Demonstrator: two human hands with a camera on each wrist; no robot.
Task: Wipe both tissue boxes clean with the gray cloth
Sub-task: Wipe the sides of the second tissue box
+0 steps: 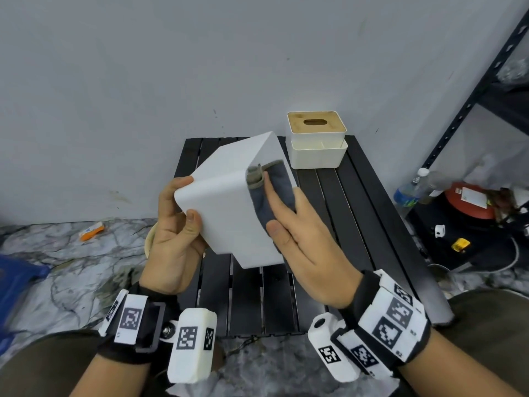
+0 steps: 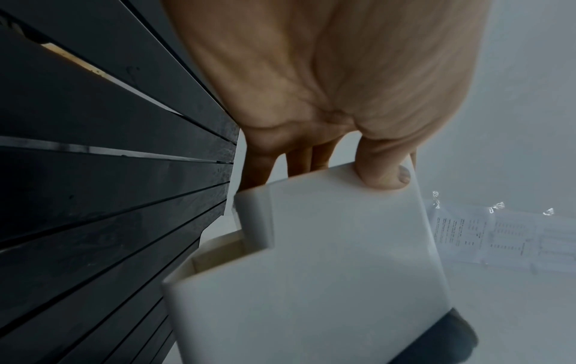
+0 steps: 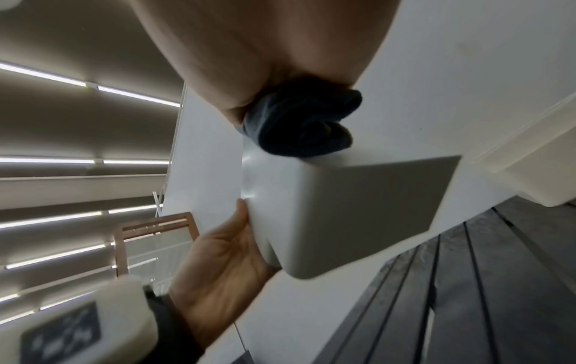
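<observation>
A white tissue box (image 1: 229, 196) is lifted and tilted above the black slatted table (image 1: 357, 213). My left hand (image 1: 174, 224) grips its left corner, thumb on the near face, fingers behind. The gray cloth (image 1: 272, 193) lies against the box's right side, and my right hand (image 1: 300, 239) presses it there with straight fingers. The left wrist view shows the thumb on the white tissue box (image 2: 327, 271) and a corner of the gray cloth (image 2: 448, 342). In the right wrist view the gray cloth (image 3: 302, 123) bunches under my palm on the white tissue box (image 3: 343, 209). A second tissue box (image 1: 316, 138) with a wooden lid stands at the table's far right.
The wall rises right behind the table. A black metal shelf (image 1: 486, 81) stands at the right, with a water bottle (image 1: 409, 190), a red container (image 1: 469, 202) and small clutter on the floor below it. An orange-white item (image 1: 91, 230) lies on the marble floor at left.
</observation>
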